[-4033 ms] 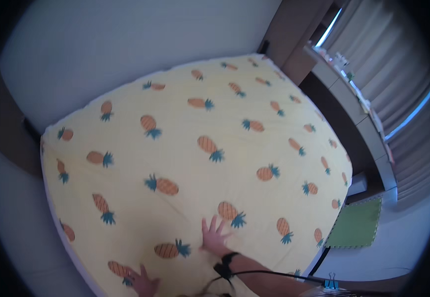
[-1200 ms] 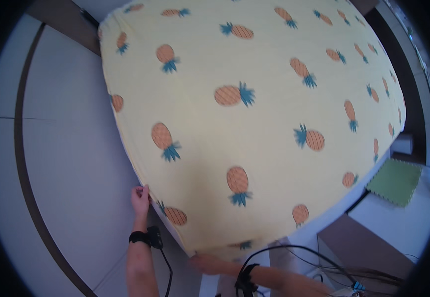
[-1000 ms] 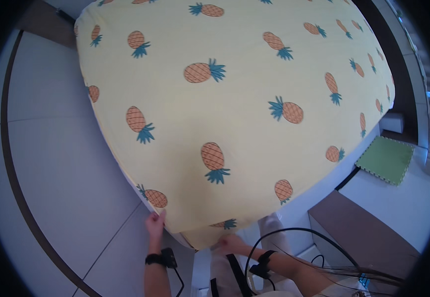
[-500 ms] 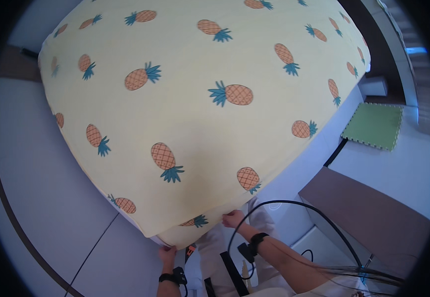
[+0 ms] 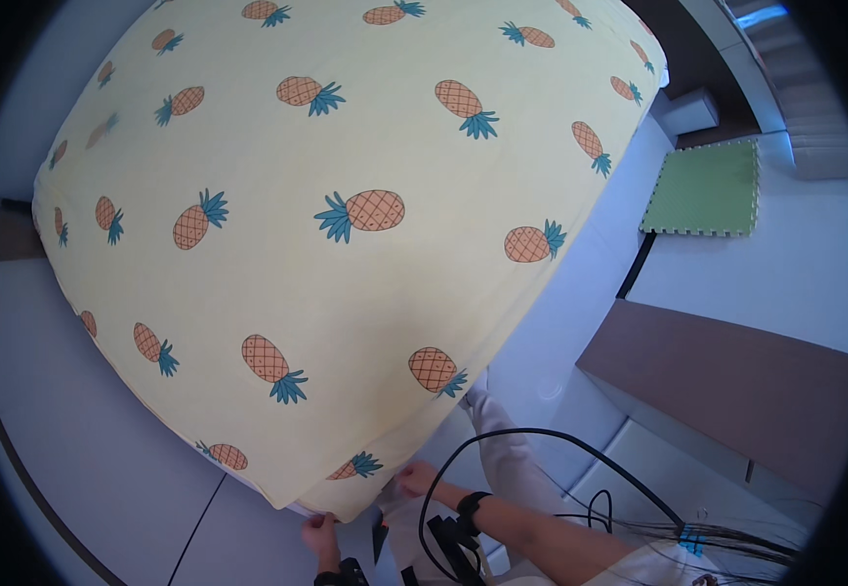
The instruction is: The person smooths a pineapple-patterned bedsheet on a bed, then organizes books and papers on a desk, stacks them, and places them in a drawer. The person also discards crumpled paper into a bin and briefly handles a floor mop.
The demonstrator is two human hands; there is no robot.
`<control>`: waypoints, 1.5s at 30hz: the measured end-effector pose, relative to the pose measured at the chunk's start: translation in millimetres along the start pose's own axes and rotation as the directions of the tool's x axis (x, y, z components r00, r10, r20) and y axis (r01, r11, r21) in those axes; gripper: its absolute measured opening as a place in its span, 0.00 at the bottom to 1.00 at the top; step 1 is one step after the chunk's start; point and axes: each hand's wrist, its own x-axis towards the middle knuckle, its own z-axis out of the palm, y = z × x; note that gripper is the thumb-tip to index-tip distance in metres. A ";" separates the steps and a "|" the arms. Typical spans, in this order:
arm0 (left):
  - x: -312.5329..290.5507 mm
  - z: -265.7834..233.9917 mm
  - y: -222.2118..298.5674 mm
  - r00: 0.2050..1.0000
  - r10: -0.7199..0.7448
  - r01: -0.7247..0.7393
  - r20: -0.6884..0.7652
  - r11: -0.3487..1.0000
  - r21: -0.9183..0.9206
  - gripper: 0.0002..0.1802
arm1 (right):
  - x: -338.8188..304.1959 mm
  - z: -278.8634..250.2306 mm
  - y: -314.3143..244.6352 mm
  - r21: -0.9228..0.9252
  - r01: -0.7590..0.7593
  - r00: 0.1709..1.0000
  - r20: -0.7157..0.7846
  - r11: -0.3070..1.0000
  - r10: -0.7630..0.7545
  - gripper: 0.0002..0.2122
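Note:
A pale yellow bed sheet (image 5: 277, 283), printed with orange pineapples and teal leaves, is spread over a mattress that fills most of the view. At its near corner a loose flap (image 5: 357, 488) hangs past the bed's edge. My left hand (image 5: 321, 535) pinches the flap's lower left hem between thumb and fingers. A little to the right, my right hand (image 5: 417, 479) is closed at the flap's right edge, its fingertips partly hidden. A sliver of white (image 5: 299, 509) shows beneath the sheet beside my left hand. Both wrists wear black straps with small devices.
A black cable (image 5: 551, 433) arcs over my right forearm. On the right stand a brown panel (image 5: 707, 366) and, farther back, a green foam mat (image 5: 702, 188) on the pale floor. A small white box (image 5: 689, 112) sits near the far right corner of the bed. Grey flooring (image 5: 62, 391) lies left.
The view has shifted, so the bed's near corner and both hands sit lower and farther left. Both hands stay at the flap's edge, which looks pulled out slightly more.

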 end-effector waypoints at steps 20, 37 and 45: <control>-29.7 22.7 25.1 0.976 -0.031 0.000 -0.214 0.990 -0.143 0.18 | -11.5 -65.0 -8.6 0.146 -0.110 0.994 0.007 0.983 0.111 0.09; -34.7 23.1 -39.3 0.992 -0.117 0.126 -0.053 0.966 0.224 0.18 | -9.1 -45.5 -20.0 -0.030 -0.047 0.999 0.017 0.998 0.047 0.11; 24.7 -52.2 -127.8 0.971 0.206 -0.229 0.120 0.667 0.709 0.27 | -2.1 -40.8 -34.1 -0.196 0.082 0.995 0.066 0.977 -0.070 0.12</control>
